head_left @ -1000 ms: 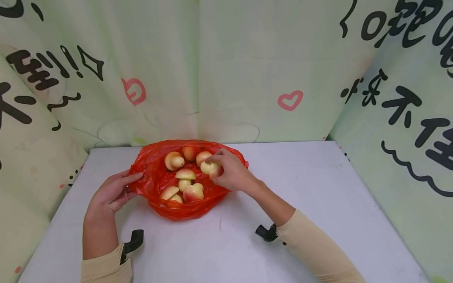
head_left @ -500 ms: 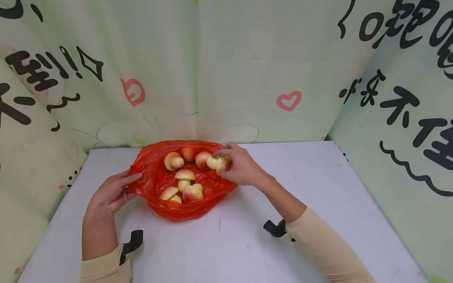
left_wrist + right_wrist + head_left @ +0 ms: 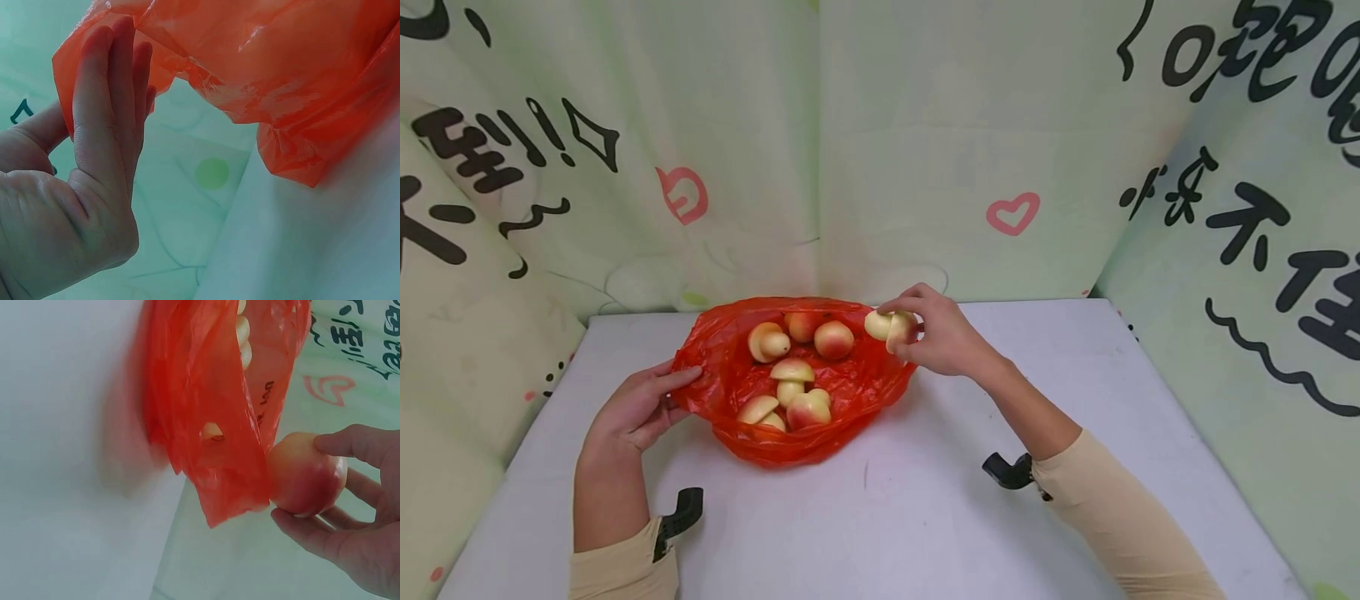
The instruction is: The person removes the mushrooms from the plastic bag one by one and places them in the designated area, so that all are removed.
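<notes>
A red plastic bag (image 3: 730, 367) lies on the table with its mouth spread wide. Several toy-like mushrooms (image 3: 792, 372) with cream stems and pink-yellow caps are inside. My left hand (image 3: 638, 408) pinches the bag's left edge; in the left wrist view the thin plastic (image 3: 65, 81) passes between thumb and long, nearly straight fingers. Over the bag's right rim, my right hand (image 3: 947, 337) grips one mushroom (image 3: 901, 330) by its cap, stem pointing left. The right wrist view shows that round cap (image 3: 306, 478) between thumb and fingers, beside the bag's edge; its stem is hidden there.
The white table (image 3: 865, 533) stretches in front of the bag and to its right. Pale green curtains (image 3: 925, 150) with black lettering and pink hearts stand behind and at both sides. A black wrist mount (image 3: 1009, 472) sticks out from the right sleeve, another (image 3: 683, 515) from the left.
My right hand has lifted the mushroom and carried it right and slightly up, from inside the bag to its right rim. My left hand stays at the bag's left edge.
</notes>
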A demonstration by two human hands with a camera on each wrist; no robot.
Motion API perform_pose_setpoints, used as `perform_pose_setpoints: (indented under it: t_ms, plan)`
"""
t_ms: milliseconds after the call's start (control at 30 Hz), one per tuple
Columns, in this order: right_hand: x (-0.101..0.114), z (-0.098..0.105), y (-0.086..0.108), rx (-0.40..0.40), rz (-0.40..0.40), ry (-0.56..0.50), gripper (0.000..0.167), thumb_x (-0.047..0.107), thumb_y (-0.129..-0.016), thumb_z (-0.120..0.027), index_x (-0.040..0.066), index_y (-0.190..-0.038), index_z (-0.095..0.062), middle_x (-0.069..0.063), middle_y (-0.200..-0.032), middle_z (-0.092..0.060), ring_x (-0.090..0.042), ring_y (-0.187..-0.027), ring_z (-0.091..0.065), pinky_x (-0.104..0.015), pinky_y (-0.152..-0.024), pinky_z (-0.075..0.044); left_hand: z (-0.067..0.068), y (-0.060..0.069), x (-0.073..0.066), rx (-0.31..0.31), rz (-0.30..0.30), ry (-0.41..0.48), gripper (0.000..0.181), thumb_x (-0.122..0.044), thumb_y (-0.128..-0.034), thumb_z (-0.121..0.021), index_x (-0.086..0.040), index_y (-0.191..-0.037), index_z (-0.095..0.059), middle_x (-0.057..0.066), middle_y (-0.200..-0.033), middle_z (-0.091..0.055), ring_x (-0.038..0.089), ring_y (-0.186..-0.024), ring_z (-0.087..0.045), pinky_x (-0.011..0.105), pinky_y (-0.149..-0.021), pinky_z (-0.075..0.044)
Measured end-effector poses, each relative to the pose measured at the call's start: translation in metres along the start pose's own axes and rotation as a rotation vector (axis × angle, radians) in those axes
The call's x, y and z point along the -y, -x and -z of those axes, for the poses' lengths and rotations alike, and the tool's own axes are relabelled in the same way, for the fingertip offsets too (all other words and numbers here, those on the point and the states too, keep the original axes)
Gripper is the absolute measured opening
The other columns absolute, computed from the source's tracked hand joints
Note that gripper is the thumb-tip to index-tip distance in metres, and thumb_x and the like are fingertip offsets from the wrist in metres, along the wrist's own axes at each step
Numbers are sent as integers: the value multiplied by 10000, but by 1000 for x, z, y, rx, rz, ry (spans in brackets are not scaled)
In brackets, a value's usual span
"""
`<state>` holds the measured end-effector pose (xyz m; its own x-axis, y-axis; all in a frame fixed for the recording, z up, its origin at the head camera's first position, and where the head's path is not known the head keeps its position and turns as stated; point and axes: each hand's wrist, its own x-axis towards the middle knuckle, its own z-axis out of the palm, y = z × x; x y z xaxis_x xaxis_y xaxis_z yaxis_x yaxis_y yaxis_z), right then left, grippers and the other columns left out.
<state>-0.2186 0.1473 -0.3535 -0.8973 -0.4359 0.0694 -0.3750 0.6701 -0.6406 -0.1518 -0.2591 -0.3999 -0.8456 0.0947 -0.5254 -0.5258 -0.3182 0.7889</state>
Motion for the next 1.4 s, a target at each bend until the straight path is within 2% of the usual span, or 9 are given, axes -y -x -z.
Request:
perform_pose_setpoints:
  t_ms: [300,600,1000,1267,1400]
  plan:
    - [-11,21,3,-45,15,-8,471,72,-865,-796,109,-1324,-698,-112,-1290,-567,-295,-1188,-581,-472,-931,-624,0,-1,-1,-2,1,-9,684,-258,-964,-763,-201,-1537,-396,-110,-1068,-744,104,-982,-741,293,-914,-619]
    - [-29,32,2,-84,-38,-3,474,66,-868,-800,83,-1329,-689,-143,-1317,-558,-324,-1201,-570,-483,-955,-615,2,-1,-1,-2,-7,-9,643,-259,-968,-756,-214,-1510,-414,-116,-1074,-735,98,-983,-733,287,-905,-621]
    - [-62,35,6,-102,-108,55,474,110,-869,-803,56,-1324,-682,-174,-1303,-567,-335,-1130,-573,-431,-858,-611,3,-2,0,-10,2,-17,748,-272,-950,-779,-203,-1565,-359,-118,-1070,-730,96,-983,-730,286,-909,-620]
    - [-84,28,8,-86,-171,83,469,115,-862,-781,40,-1315,-682,-201,-1288,-574,-343,-1071,-568,-378,-788,-591,4,-1,0,-6,0,3,651,-250,-962,-764,-215,-1508,-411,-112,-1059,-741,103,-971,-739,285,-887,-626]
    - [-96,23,7,-72,-197,97,458,127,-851,-775,39,-1293,-696,-207,-1249,-580,-339,-1044,-572,-357,-774,-583,4,-2,0,-4,-5,7,660,-249,-961,-766,-215,-1517,-411,-111,-1062,-745,106,-974,-741,290,-892,-626]
